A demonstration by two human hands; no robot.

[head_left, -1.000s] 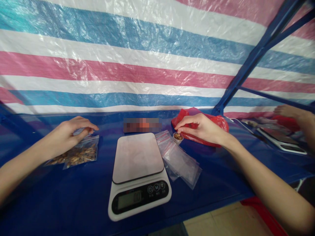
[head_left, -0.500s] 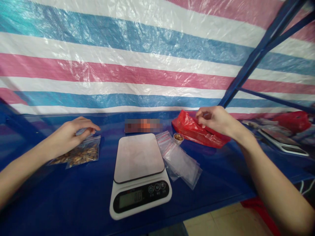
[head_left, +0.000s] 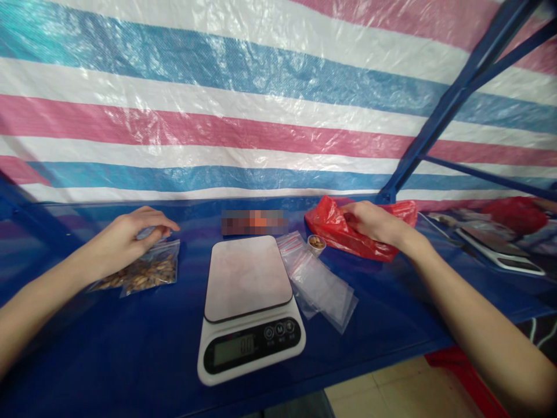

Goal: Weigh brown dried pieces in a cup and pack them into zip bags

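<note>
Partly unseen, right hand (head_left: 375, 222) (in bag (head_left: 363, 248))

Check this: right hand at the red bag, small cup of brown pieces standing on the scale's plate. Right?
No, the cup isn't on the scale. The head view shows it to the scale's right, by the clear zip bags. The right hand is indeed at the red bag.
</note>
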